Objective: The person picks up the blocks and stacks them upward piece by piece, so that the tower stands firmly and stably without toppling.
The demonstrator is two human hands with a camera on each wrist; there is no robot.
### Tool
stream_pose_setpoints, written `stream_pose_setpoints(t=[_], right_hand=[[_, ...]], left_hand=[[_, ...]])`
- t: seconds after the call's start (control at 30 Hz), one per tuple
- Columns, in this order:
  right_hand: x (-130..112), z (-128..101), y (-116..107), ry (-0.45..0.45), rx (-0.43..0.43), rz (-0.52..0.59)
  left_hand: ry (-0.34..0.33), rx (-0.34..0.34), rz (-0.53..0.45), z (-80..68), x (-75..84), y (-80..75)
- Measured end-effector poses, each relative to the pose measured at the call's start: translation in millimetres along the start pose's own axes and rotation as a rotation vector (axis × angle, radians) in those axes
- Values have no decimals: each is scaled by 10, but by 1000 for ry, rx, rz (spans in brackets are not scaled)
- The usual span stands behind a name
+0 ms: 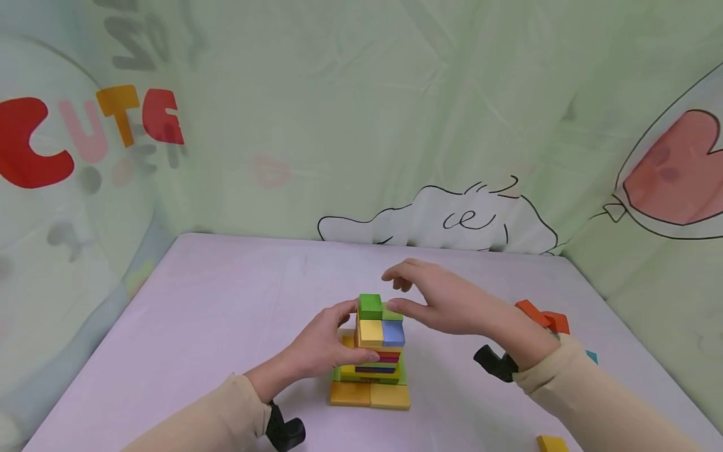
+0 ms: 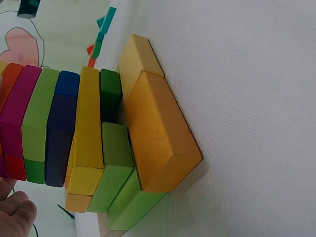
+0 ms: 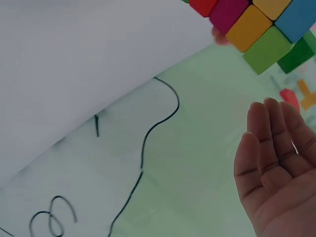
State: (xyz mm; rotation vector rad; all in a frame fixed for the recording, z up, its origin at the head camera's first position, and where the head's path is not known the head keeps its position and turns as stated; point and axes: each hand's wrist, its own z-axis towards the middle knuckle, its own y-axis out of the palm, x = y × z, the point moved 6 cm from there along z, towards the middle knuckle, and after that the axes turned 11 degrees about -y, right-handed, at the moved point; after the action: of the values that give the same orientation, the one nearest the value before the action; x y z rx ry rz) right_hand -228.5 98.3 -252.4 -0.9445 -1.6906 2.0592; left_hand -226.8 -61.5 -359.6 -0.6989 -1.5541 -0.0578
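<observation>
A tower of coloured blocks [image 1: 374,364] stands on the pale table [image 1: 226,314], with a green block [image 1: 369,306] on top and two yellow-orange blocks at its base. My left hand [image 1: 346,336] grips the tower's left side, thumb across the front and a finger up by the green block. Over the top hovers my right hand [image 1: 396,291], fingers relaxed, its thumb touching the right edge of the top layer. The left wrist view shows the tower [image 2: 89,133] sideways, close up, beside the left hand [image 2: 15,212]. In the right wrist view the right hand's fingers [image 3: 276,163] are straight beside the tower [image 3: 256,29].
Two orange blocks [image 1: 543,316] and a teal piece [image 1: 591,356] lie on the table to the right. A yellow block [image 1: 550,444] sits at the near right edge. A green printed curtain [image 1: 361,125] closes in the back and sides.
</observation>
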Motion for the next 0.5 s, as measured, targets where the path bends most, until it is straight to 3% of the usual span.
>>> stream_pose_setpoints(t=[0.2, 0.5], right_hand=[[309, -567, 56, 125, 47, 1], [946, -1573, 547, 308, -28, 111]], left_hand=[[-9, 11, 14, 2, 12, 22], [-30, 23, 7, -2, -5, 5]])
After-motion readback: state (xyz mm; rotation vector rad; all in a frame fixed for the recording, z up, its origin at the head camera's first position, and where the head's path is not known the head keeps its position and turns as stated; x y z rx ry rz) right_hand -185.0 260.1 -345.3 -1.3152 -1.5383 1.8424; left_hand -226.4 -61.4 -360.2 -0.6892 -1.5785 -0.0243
